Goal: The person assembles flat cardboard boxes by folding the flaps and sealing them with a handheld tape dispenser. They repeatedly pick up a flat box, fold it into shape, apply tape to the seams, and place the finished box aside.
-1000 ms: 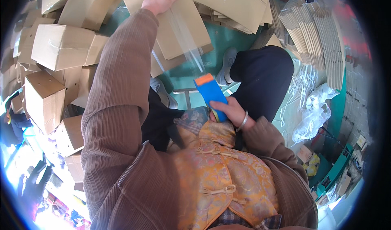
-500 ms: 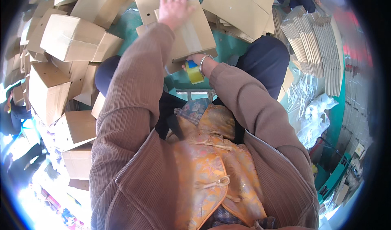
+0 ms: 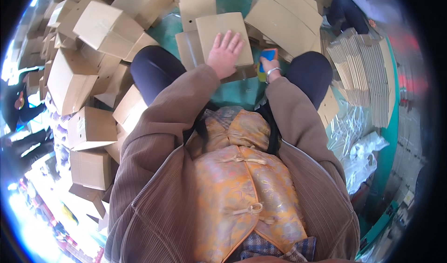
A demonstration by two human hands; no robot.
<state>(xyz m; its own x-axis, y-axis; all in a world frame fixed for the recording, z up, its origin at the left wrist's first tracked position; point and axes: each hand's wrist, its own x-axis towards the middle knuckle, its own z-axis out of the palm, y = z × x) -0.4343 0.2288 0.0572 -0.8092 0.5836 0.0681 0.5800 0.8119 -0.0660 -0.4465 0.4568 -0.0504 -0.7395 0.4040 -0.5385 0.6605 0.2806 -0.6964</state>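
A brown cardboard box (image 3: 219, 32) lies on the green floor between my knees. My left hand (image 3: 225, 53) rests flat on its top, fingers spread. Just right of the box, my right hand (image 3: 268, 67) grips an orange and blue tape dispenser (image 3: 267, 57) held against the box's right edge. A bracelet sits on my right wrist. Another flat box lies under and behind the one I touch.
Assembled cardboard boxes (image 3: 93, 25) are heaped along the left and far side. A stack of flattened cartons (image 3: 368, 81) stands at the right, with clear plastic wrap (image 3: 358, 142) below it. Another person's dark legs (image 3: 347, 11) show at the top right.
My left arm has dropped from reaching high to pressing flat on the box. My right hand carried the tape dispenser from near my lap up to the box's right edge.
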